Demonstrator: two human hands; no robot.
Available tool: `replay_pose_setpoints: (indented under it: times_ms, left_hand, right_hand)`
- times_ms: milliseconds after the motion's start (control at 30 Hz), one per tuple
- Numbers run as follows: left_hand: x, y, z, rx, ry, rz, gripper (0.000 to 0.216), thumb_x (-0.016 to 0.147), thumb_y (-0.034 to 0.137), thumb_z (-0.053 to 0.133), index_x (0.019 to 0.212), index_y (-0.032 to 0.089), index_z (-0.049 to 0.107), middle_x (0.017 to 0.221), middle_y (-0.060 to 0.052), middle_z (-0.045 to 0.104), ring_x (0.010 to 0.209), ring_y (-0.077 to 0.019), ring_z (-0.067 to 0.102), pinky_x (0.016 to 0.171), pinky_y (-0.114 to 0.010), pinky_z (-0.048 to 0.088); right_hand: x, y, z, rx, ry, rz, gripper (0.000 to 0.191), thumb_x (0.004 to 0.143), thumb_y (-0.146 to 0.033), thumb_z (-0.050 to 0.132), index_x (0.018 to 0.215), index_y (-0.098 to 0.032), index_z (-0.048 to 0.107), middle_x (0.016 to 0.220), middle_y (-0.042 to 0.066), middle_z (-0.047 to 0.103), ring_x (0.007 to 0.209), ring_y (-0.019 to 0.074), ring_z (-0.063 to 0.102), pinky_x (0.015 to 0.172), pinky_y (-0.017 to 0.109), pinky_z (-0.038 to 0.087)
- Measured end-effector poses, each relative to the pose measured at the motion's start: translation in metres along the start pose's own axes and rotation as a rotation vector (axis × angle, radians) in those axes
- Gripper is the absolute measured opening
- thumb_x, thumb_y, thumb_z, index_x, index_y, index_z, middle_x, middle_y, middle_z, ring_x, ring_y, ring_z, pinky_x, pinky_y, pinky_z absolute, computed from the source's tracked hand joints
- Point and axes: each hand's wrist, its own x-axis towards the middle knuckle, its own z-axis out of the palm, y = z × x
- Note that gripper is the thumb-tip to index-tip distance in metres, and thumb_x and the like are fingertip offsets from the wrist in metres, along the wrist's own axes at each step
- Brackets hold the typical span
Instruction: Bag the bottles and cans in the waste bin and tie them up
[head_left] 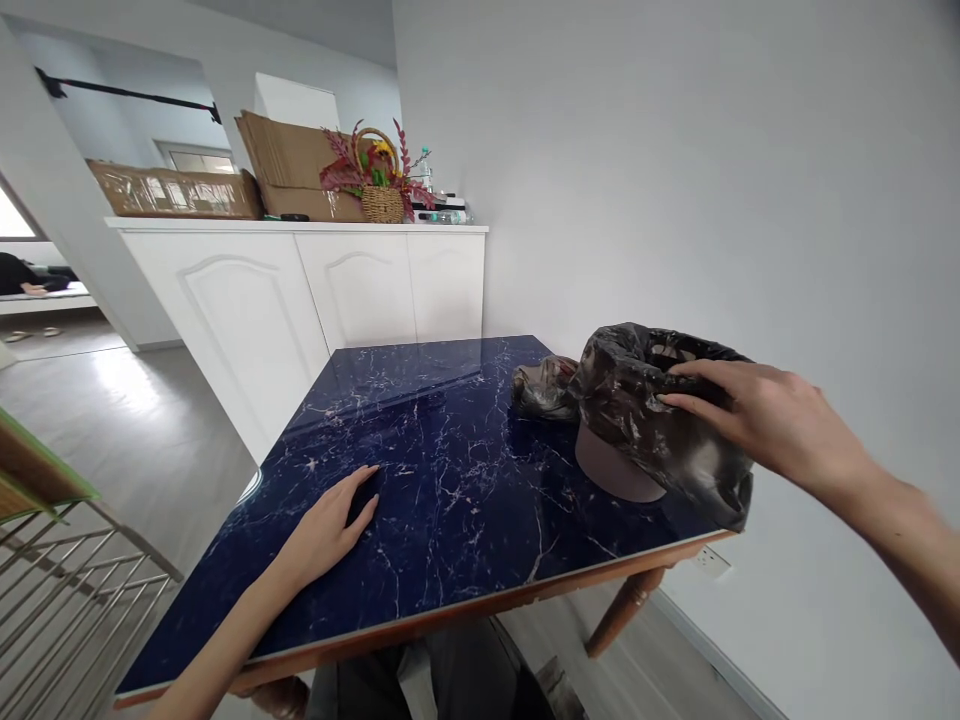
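My left hand (330,530) lies on the dark blue marble-patterned tabletop (442,440), thumb and fingers apart, with nothing in it. On the right side of the table stands a grey-brown trash bin (611,465) lined with a black garbage bag (630,410). The bag is folded over the bin's rim and hangs down its outside. My right hand (757,410) grips the bag at the rim between thumb and fingers; part of the fingers is hidden. A knotted dark plastic bundle (546,388) rests against the bin's left side; its contents are hard to make out.
Behind the table, a white cabinet (232,300) carries cardboard boxes (300,165), a flower basket (382,203) and plastic bottles. A wall (675,180) runs close along the right. At lower left is a metal rack (82,600). Part of another person (34,275) shows far left.
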Motion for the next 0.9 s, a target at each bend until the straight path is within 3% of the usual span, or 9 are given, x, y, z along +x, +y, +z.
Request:
replay_pose_setpoints:
  times_ms: [100,167,233,300,500,600,733,900]
  left_hand:
    - [0.0,0.0,-0.001,0.003,0.0,-0.009,0.067,0.107,0.063,0.038,0.159,0.021,0.047,0.158,-0.009,0.059,0.146,-0.0304,0.057,0.125,-0.048,0.044]
    - [-0.001,0.0,-0.001,0.004,-0.001,-0.013,0.067,0.107,0.063,0.038,0.159,0.022,0.047,0.159,-0.009,0.059,0.146,-0.0306,0.058,0.124,-0.048,0.045]
    - [-0.001,0.0,-0.001,0.002,0.001,-0.013,0.067,0.107,0.064,0.037,0.159,0.022,0.046,0.159,-0.01,0.058,0.146,-0.0309,0.057,0.124,-0.049,0.044]
    - [-0.001,0.0,-0.001,-0.001,0.006,-0.012,0.068,0.107,0.064,0.037,0.159,0.021,0.046,0.159,-0.01,0.059,0.146,-0.0313,0.057,0.125,-0.05,0.044]
    - [0.001,-0.003,0.0,-0.009,-0.015,-0.006,0.069,0.107,0.065,0.038,0.161,0.023,0.044,0.162,-0.01,0.055,0.149,-0.0318,0.054,0.126,-0.051,0.042]
    - [0.007,-0.007,0.001,-0.015,-0.044,-0.005,0.07,0.107,0.066,0.039,0.163,0.024,0.042,0.166,-0.01,0.05,0.153,-0.0315,0.049,0.128,-0.051,0.038]
    - [0.024,-0.014,0.003,-0.001,-0.067,-0.008,0.072,0.106,0.068,0.038,0.163,0.024,0.042,0.168,-0.009,0.048,0.157,-0.0316,0.043,0.13,-0.051,0.034]
    - [0.065,-0.033,0.008,0.034,-0.059,-0.011,0.075,0.105,0.069,0.036,0.161,0.021,0.046,0.166,-0.011,0.051,0.156,-0.0322,0.044,0.13,-0.052,0.034]
  right_hand:
    - [-0.004,-0.029,0.002,0.088,0.124,-0.064,0.044,0.106,-0.045,0.063,0.142,-0.021,0.063,0.127,0.016,0.072,0.121,0.0365,0.068,0.103,0.056,0.055]
    - [-0.013,-0.052,0.008,0.184,0.23,-0.111,0.04,0.101,-0.026,0.071,0.14,-0.022,0.063,0.129,0.016,0.069,0.129,0.0352,0.064,0.112,0.057,0.051]
    - [-0.028,-0.073,0.021,0.291,0.259,-0.139,0.038,0.097,-0.014,0.073,0.133,-0.025,0.065,0.123,0.012,0.07,0.123,0.0313,0.067,0.106,0.052,0.054]
    - [-0.046,-0.092,0.041,0.414,0.187,-0.125,0.034,0.098,-0.01,0.069,0.127,-0.025,0.065,0.118,0.01,0.071,0.115,0.0277,0.068,0.099,0.046,0.056]
    - [-0.073,-0.14,0.113,0.885,-0.323,0.099,0.019,0.105,-0.02,0.054,0.116,-0.026,0.067,0.111,0.007,0.072,0.102,0.0226,0.069,0.09,0.038,0.055]
    - [-0.057,-0.157,0.147,1.021,-0.454,0.204,0.016,0.104,-0.027,0.057,0.113,-0.025,0.069,0.106,0.006,0.073,0.094,0.0202,0.069,0.08,0.033,0.055]
    - [-0.022,-0.173,0.197,1.06,-0.502,0.257,0.016,0.101,-0.031,0.06,0.109,-0.024,0.072,0.097,0.003,0.076,0.08,0.0168,0.068,0.071,0.028,0.052]
    - [0.022,-0.187,0.265,1.1,-0.529,0.348,0.012,0.096,-0.033,0.064,0.099,-0.024,0.071,0.082,0.0,0.075,0.061,0.0132,0.062,0.062,0.026,0.05]
